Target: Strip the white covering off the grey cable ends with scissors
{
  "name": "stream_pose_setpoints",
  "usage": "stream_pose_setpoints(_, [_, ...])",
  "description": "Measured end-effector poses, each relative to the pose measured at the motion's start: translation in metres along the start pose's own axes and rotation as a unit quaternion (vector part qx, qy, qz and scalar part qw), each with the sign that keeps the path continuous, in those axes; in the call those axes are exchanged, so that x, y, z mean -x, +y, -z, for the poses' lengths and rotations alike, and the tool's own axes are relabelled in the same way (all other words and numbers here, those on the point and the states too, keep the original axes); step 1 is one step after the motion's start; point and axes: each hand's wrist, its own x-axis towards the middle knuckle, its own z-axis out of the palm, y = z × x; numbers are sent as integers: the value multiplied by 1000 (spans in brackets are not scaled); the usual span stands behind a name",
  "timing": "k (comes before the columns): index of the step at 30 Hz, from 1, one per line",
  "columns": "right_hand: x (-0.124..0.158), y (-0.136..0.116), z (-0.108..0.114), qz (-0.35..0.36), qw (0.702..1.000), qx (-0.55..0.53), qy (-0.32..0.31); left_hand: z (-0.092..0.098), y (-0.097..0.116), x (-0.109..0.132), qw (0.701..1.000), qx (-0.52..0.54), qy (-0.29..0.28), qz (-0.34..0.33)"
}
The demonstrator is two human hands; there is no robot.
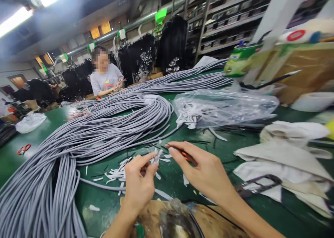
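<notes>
A grey cable end (156, 157) was pinched between the fingertips of the left hand (139, 182), raised just above the green desk (47, 126) at near centre. The right hand (206, 172), just right of it, gripped a small red-handled tool (185, 156), its type indistinct. White and black offcuts (114, 173) lay scattered beneath both hands. A large bundle of grey cables (104, 126) extended left and far. A clear plastic bag (224, 107) lay beyond, folded white cloth (284, 161) to the right. Another person (105, 76) sat at the far side.
</notes>
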Motion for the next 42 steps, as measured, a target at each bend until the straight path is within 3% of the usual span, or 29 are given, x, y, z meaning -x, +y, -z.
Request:
stream_pose_setpoints(3, [0, 1, 1, 122, 988, 88, 21, 0, 1, 0, 1000, 2, 8, 3])
stream_pose_setpoints(6, [-1, -2, 3, 188, 975, 115, 26, 0, 1, 1, 1000, -8, 13, -2])
stream_pose_setpoints(15, [-2, -3, 4, 220, 971, 88, -5, 3, 2, 2, 998, -49, -13, -45])
stream_pose_setpoints(18, [-1, -5, 6, 193, 979, 56, -29, 5, 1, 0, 998, -38, -33, -46])
stream_pose_setpoints(21, [1, -11, 8, 155, 981, -42, -110, 5, -4, -3, 998, -43, -34, -25])
stream_pose_setpoints(24, [2, -16, 8, 120, 964, -155, -179, 3, -8, -4, 999, -29, -9, 21])
stream_pose_setpoints(26, [3, -14, 6, 51, 968, -183, -161, 1, -9, -4, 999, -2, 11, 52])
stream_pose_setpoints(30, [2, -9, -3, -105, 982, -136, -79, -1, -8, -2, 996, 29, 21, 79])
stream_pose_setpoints(42, [3, -9, -13, -123, 976, -158, -90, -5, -7, 3, 1000, -10, -3, 13])
